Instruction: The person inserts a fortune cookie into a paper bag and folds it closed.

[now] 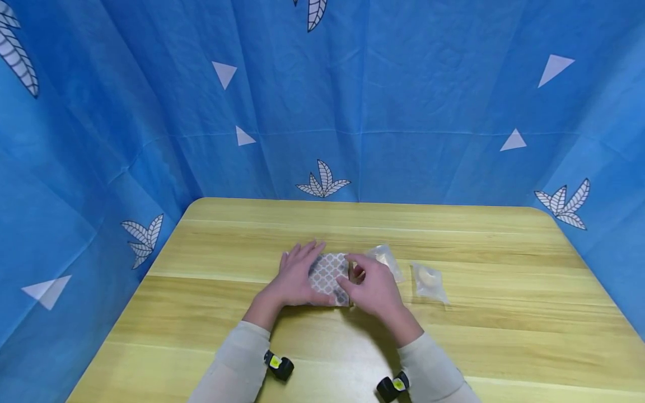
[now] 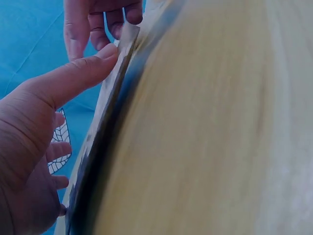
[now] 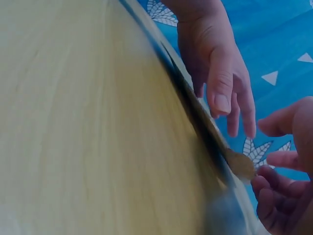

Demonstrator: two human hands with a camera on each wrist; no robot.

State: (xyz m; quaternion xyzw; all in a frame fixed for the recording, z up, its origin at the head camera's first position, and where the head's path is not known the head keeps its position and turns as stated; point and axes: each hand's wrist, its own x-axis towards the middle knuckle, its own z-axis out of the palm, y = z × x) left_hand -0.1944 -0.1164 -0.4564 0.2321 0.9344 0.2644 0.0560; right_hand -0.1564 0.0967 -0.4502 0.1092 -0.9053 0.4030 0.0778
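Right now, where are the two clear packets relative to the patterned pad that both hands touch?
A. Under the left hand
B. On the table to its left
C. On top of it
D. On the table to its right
D: in the head view both clear packets lie on the table to the right of the pad, past the right hand.

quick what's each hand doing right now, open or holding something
Left hand: open, fingers straight, lying flat on the patterned pouch.
Right hand: fingers curled, pinching the pouch's right edge.
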